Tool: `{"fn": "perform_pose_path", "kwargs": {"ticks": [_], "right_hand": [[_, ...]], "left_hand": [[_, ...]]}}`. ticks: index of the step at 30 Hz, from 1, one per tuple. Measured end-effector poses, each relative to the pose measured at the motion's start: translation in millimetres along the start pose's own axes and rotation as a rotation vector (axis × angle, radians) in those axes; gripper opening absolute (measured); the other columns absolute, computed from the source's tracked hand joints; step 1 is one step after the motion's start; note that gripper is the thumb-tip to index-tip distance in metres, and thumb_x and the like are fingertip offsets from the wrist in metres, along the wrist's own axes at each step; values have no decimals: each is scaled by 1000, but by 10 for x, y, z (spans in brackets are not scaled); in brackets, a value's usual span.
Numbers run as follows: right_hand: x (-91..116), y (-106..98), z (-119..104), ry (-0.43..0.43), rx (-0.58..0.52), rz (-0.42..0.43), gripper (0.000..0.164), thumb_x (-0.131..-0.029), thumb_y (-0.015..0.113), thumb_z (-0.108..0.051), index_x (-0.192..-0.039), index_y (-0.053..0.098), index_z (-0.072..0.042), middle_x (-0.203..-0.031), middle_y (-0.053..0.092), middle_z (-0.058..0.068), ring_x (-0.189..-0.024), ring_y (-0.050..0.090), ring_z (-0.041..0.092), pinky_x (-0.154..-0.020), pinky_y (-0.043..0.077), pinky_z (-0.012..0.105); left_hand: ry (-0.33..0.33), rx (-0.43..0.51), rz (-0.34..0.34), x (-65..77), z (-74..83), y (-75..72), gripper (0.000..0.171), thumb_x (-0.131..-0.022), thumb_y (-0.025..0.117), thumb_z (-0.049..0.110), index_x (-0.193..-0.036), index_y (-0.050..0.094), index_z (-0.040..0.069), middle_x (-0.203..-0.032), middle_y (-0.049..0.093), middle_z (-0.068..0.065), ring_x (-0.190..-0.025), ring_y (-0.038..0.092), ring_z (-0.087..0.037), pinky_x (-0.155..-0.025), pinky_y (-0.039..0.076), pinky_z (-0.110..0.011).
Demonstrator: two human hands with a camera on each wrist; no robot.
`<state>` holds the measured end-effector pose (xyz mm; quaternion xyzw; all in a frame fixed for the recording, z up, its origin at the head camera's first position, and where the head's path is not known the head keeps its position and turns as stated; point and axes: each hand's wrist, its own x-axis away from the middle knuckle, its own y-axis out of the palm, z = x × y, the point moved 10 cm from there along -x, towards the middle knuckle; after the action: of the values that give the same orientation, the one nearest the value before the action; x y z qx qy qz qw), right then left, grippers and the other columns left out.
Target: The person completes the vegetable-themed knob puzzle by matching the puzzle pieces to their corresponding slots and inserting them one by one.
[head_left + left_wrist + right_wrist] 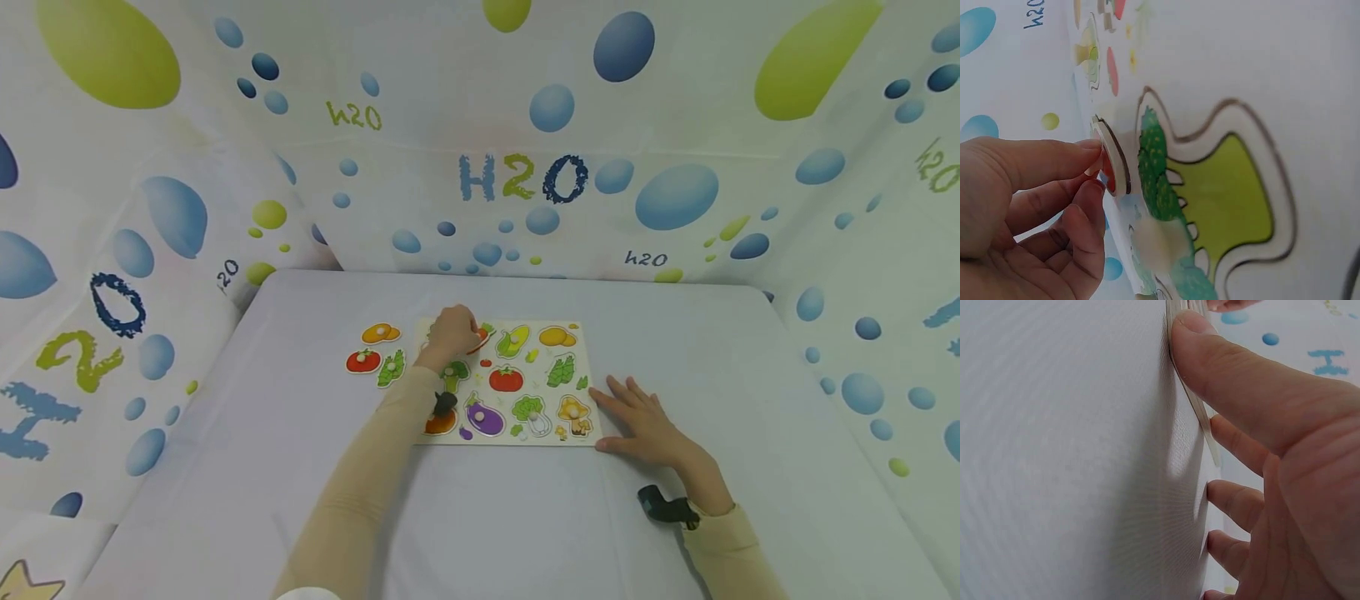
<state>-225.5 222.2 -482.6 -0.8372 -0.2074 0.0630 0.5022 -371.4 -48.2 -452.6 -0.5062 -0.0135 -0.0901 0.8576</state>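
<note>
A wooden peg puzzle board (551, 437) printed with vegetables lies on the table. Over its upper left part my left hand (452, 335) pinches a red vegetable puzzle piece (1111, 162) between thumb and fingers. The piece is tilted on edge, close over the board, and its picture is mostly hidden by the fingers. Beside it in the left wrist view is the broccoli (1229, 200) with its pale knob. My right hand (645, 421) lies with spread fingers at the board's right side. Its thumb (1210, 359) touches the board's edge, while other fingertips rest on the tablecloth.
Left of the board lie three loose pieces: a potato piece (380, 333), a tomato piece (363, 362) and a pea pod piece (392, 367). The eggplant (486, 417) has a knob on it. A white patterned cloth (420, 125) hangs behind the table.
</note>
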Motion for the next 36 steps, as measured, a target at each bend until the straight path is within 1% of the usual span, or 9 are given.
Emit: {"fn": "perform_pose_path", "kwargs": {"ticks": [4,9,13,16,22,28,32,33,36], "right_hand": [[1,1,-3,-2,1,-1,79,-81,75,-43,-147,44,-14,-157,26,26,-144,12,54,-105,10,77],[-2,7,-1,-5,1,-6,79,-81,75,-44,-147,44,-13,-156,26,26,-143,12,54,-105,10,77],[0,23,26,7,2,-16,79,-81,75,-42,-147,43,-13,-157,25,26,-144,12,54,-105,9,77],[1,27,34,12,5,-22,79,-81,75,-41,-148,43,-13,-157,24,26,-144,11,54,-105,9,77],[-1,5,-14,-5,8,-6,79,-81,75,-41,-147,44,-12,-156,26,27,-143,13,55,-105,11,77],[-4,4,-29,-16,5,0,78,-81,75,-42,-147,44,-12,-156,26,28,-142,13,55,-104,11,78],[-12,19,-12,-7,-3,-10,79,-81,75,-42,-147,43,-13,-157,25,26,-143,12,54,-105,10,77],[-11,21,-11,-9,-4,-11,79,-81,74,-42,-147,43,-12,-156,25,27,-143,12,54,-105,10,77],[-8,33,-6,-6,-12,-18,79,-82,74,-42,-147,43,-12,-157,25,27,-144,11,54,-105,9,77]], "left_hand": [[-15,-19,-26,-4,-19,57,7,-84,66,6,-87,67,0,-89,67,-13,-75,57,-23,-68,50,-32],[-51,-41,-58,-4,-32,109,10,-87,65,8,-93,66,0,-92,67,-13,-79,61,-25,-76,54,-35],[-58,-48,-73,-2,-19,133,12,-89,64,7,-97,65,-1,-93,67,-14,-80,62,-25,-78,55,-35],[-54,-48,-68,15,-5,119,12,-90,63,7,-97,65,-2,-94,67,-15,-81,62,-25,-79,55,-35],[-59,-32,-62,42,-7,102,11,-91,62,7,-97,65,-2,-95,67,-15,-83,63,-26,-79,55,-36],[-42,-8,-72,58,2,84,12,-91,62,7,-98,65,-3,-97,66,-16,-86,62,-26,-81,54,-35],[-1,21,-69,80,27,46,16,-91,63,8,-99,67,-5,-100,66,-17,-89,60,-26,-83,53,-36],[8,30,-71,91,29,37,17,-90,63,8,-98,68,-6,-99,66,-17,-88,58,-27,-80,52,-36],[22,56,-64,126,20,-20,24,-91,63,11,-106,69,-7,-107,67,-19,-95,60,-28,-84,53,-36]]}}
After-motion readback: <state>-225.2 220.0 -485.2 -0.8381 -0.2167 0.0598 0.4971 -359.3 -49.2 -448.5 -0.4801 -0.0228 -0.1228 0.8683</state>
